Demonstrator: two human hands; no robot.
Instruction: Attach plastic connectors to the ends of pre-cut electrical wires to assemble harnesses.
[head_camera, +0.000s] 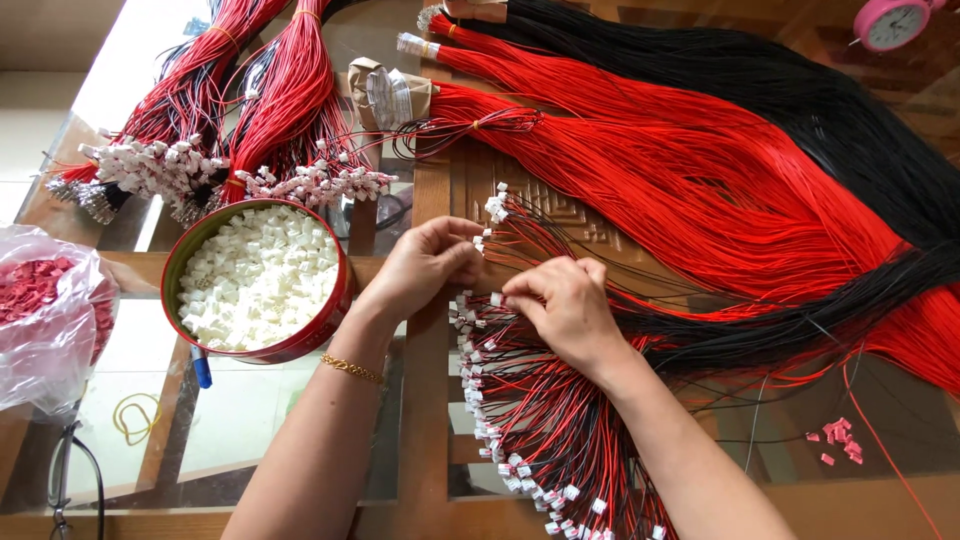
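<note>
My left hand (425, 262) pinches a small white connector at the end of red and black wires, fingers closed on it near the table's middle. Just to its right, my right hand (565, 305) has fingertips closed on a thin wire end, touching the same spot. Below both hands lies a fan of red and black wire pairs with white connectors (520, 420). A round red tin (330, 305) full of loose white connector housings (255, 280) stands to the left of my left hand.
Large bundles of red wire (680, 170) and black wire (830, 110) cover the right side. Finished bundles with white plugs (200, 165) lie at back left. A plastic bag of red parts (45, 300), pink pieces (838, 440), a pink clock (893, 22), glasses (70, 480).
</note>
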